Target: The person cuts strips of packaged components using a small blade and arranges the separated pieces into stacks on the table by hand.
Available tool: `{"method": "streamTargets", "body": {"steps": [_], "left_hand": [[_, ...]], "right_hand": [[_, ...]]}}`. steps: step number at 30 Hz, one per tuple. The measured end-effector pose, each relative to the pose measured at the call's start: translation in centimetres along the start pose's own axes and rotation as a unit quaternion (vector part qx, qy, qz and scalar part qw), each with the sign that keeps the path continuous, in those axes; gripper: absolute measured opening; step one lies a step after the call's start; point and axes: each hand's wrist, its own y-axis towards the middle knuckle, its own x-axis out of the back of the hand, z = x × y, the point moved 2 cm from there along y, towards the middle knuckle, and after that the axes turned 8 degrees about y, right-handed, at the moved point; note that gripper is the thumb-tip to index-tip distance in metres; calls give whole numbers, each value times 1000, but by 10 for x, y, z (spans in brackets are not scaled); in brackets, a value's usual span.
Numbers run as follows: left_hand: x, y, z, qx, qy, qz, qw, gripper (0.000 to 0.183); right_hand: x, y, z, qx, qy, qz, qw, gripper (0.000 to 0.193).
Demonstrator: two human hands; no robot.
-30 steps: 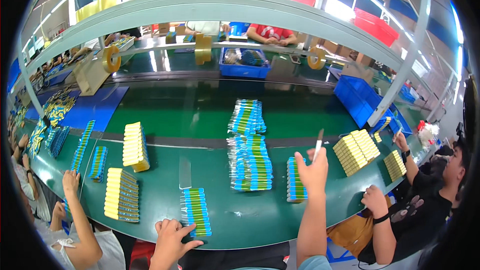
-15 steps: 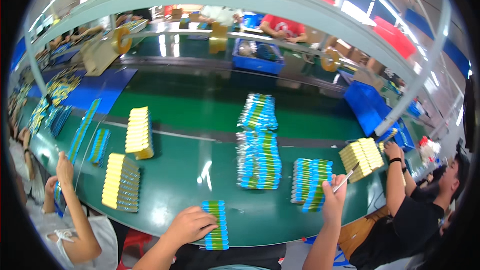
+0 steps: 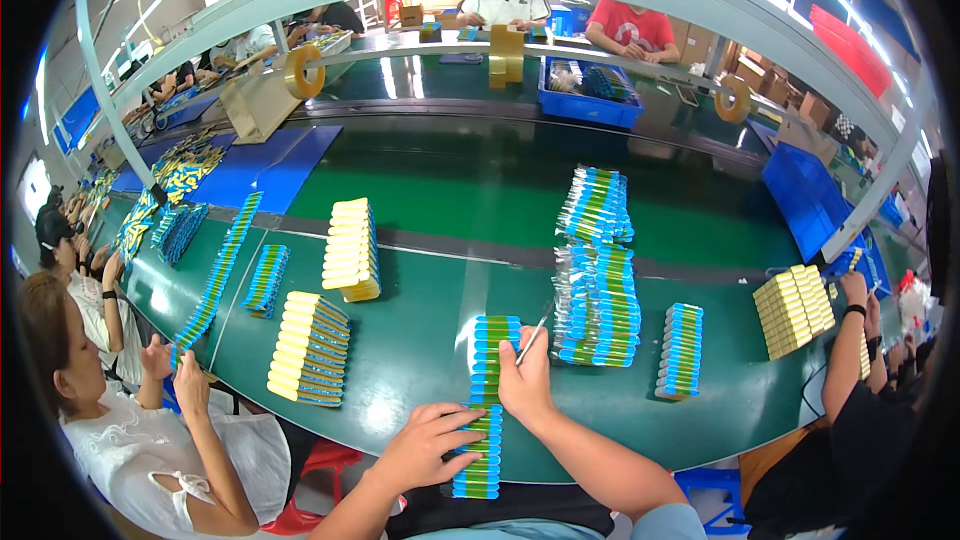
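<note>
My left hand [image 3: 428,445] lies with its fingers spread over a row of slim blue-and-green wrapped pieces [image 3: 478,470] at the table's near edge. Just beyond it, my right hand [image 3: 527,375] is closed around a thin stick-like tool [image 3: 536,328] that points up and away. The same hand is against a second blue-and-green row [image 3: 486,350], whose near end meets the first row. Its thumb and part of that row's right side are hidden. A tall stack of blue-and-green rows [image 3: 600,305] with silvery left ends lies beyond my right hand. Another row [image 3: 680,352] stands farther right.
Yellow-ended stacks stand left [image 3: 308,348], farther left-back [image 3: 350,250] and right [image 3: 793,310]. A co-worker [image 3: 170,440] at left handles a long strip [image 3: 220,270]. Another works at right [image 3: 855,400]. A metal frame with tape rolls [image 3: 304,72] spans overhead; blue bins [image 3: 590,95] stand behind.
My right hand has moved left with the tool, bringing one of the two rows from the right up to the row under my left hand. The whole view has shifted.
</note>
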Motion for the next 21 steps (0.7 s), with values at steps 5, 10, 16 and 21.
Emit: {"method": "streamTargets", "body": {"steps": [5,10,16,21], "left_hand": [[0,4,0,8,-4,6,1000,29],[-2,3,2,10,-7,-5,1000,31],[1,7,-6,17,43,-11,999,27],[-1,5,-5,15,52,0,999,27]], "right_hand": [[-2,-7,5,-45,7,-11,999,21],[-9,-9,5,-4,-16,-14,1000,22],[-7,-10,9,-1,-15,-23,1000,25],[-5,-11,8,15,13,-34,999,22]]}}
